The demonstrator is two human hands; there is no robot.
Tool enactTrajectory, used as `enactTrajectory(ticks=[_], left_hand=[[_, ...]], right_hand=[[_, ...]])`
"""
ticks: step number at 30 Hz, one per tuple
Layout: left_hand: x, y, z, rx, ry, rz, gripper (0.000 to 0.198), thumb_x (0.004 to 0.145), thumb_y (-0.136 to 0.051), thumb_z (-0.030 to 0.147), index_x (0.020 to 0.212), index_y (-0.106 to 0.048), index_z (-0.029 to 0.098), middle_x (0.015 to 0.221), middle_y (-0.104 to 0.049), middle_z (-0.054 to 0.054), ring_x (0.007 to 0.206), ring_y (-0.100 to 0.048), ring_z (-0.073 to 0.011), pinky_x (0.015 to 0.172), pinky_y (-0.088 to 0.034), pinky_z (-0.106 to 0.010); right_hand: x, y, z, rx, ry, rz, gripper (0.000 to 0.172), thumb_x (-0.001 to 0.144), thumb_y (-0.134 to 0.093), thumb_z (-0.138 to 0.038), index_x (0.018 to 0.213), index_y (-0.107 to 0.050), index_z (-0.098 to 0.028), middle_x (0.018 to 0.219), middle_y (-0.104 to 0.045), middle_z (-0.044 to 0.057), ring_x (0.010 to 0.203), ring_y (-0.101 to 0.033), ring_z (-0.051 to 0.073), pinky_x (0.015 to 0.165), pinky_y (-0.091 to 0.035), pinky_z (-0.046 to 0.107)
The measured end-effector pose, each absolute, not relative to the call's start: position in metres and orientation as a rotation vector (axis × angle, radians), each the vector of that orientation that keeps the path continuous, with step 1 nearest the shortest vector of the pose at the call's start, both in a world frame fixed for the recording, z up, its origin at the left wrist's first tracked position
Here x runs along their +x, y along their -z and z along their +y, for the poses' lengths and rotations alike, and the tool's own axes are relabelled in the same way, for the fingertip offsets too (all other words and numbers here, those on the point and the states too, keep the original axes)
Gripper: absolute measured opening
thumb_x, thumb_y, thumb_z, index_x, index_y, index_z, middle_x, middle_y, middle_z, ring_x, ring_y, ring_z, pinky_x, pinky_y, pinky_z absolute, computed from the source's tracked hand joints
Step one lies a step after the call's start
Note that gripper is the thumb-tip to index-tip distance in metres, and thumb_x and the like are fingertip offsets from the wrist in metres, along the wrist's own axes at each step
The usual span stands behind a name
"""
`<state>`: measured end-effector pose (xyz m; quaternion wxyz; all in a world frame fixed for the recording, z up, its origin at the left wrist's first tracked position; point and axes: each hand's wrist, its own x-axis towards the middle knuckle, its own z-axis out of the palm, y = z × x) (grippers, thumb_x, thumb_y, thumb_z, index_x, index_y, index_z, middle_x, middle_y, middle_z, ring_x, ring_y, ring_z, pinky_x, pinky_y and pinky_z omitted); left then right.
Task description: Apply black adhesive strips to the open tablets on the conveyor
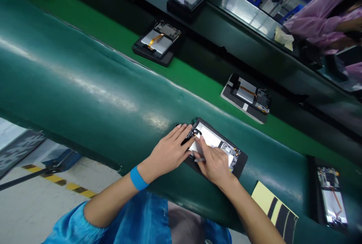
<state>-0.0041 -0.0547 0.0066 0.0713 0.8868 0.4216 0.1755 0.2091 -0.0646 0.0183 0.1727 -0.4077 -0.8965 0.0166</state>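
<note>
An opened phone [210,134] lies on a black pad [242,164] at the near edge of the bench, its white battery and circuit board exposed. My left hand [169,149], with a blue band at the wrist, rests stretched out over the phone's left end, fingertips at its edge. The index finger of my right hand [216,163] presses near a small black flex piece [198,132] beside the battery. Under that hand's curled fingers a slim grey tool [199,159] sticks out; most of it is hidden.
Opened phones on black pads stand on the green belt: one [160,42] at upper left, another [249,93] nearer. One more phone [332,198] lies far right. Yellow sheet with black strips [261,195] lies right of my arm. A person in pink [319,21] sits opposite.
</note>
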Motion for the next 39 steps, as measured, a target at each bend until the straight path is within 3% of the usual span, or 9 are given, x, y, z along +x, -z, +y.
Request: enactTrajectory(ticks=[8,15,28,39], left_hand=[[-0.006,-0.008,-0.055,2.666,-0.514,1.263,0.041,0.099,-0.056,0.030,0.135,-0.060,0.011,0.151,-0.050,-0.024,0.140,-0.049,-0.0370,0.117,-0.042,-0.051],[-0.006,-0.008,-0.055,2.676,-0.506,1.276,0.041,0.100,-0.055,0.032,0.136,-0.060,0.013,0.151,-0.050,-0.023,0.142,-0.048,-0.0362,0.117,-0.042,-0.052],[-0.006,-0.007,-0.056,2.667,-0.511,1.269,0.043,0.100,-0.056,0.032,0.138,-0.058,0.012,0.152,-0.050,-0.022,0.142,-0.048,-0.0355,0.118,-0.041,-0.051],[-0.006,-0.008,-0.055,2.649,-0.536,1.243,0.044,0.099,-0.058,0.032,0.136,-0.061,0.008,0.151,-0.050,-0.025,0.140,-0.050,-0.0386,0.117,-0.043,-0.053]], right_hand=[[0.213,-0.023,-0.059,-1.145,-0.096,-2.588,0.082,0.104,-0.048,-0.024,0.163,0.006,-0.007,0.115,-0.077,0.013,0.071,-0.072,0.017,0.068,-0.054,0.026],[0.213,-0.025,-0.059,-1.151,-0.156,-2.589,0.080,0.105,-0.047,-0.025,0.163,0.004,-0.007,0.120,-0.075,0.014,0.075,-0.073,0.018,0.068,-0.055,0.027],[0.210,-0.029,-0.060,-1.145,0.012,-2.679,0.070,0.109,-0.039,-0.028,0.162,-0.002,-0.002,0.089,-0.078,0.009,0.067,-0.069,0.019,0.062,-0.048,0.030],[0.212,-0.038,-0.057,-1.122,-0.012,-2.793,0.074,0.107,-0.041,-0.025,0.161,0.003,0.000,0.093,-0.078,0.011,0.073,-0.070,0.020,0.064,-0.050,0.030]])
